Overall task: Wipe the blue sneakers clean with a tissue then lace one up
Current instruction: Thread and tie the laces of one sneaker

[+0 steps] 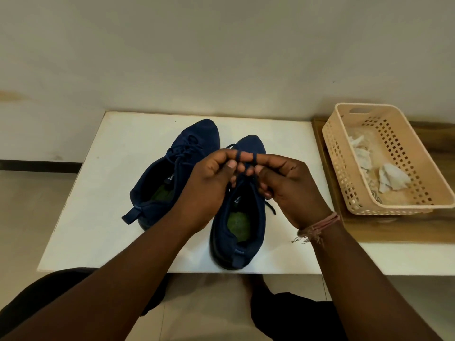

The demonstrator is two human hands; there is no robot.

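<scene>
While both hands are meeting at mid-frame over the right-hand sneaker (237,217), I am logging this as the lacing stage. The left hand (209,183) is curling its fingers and thumb around the dark lace (242,156), which is looping across the fingertips. The right hand (290,190) is pinching the same lace from the other side, fingers bent in, with a frayed thread band (317,226) sitting at its wrist. A loose lace end is trailing down past the shoe's right edge.

The left-hand sneaker (172,168) is lying angled toward the upper left, its laces already looking bunched at the tongue; it is sitting just beside its partner, toes nearly touching. Both are resting on the white board (98,193) at centre frame.

At the right of the frame, the beige basket (344,156) is holding crumpled tissue (391,178), which I am reading as the wiping being finished.

Handling judgement: the lace is looking thin, limp and light, so it is likely slipping easily unless kept under tension. I am judging the best hold as close to the crossing point, pinched between thumb and forefinger pad. The knit upper is looking soft and yielding, so the shoe may be shifting on the smooth board when the lace is pulled; bracing near the heel tab seems wise.
</scene>
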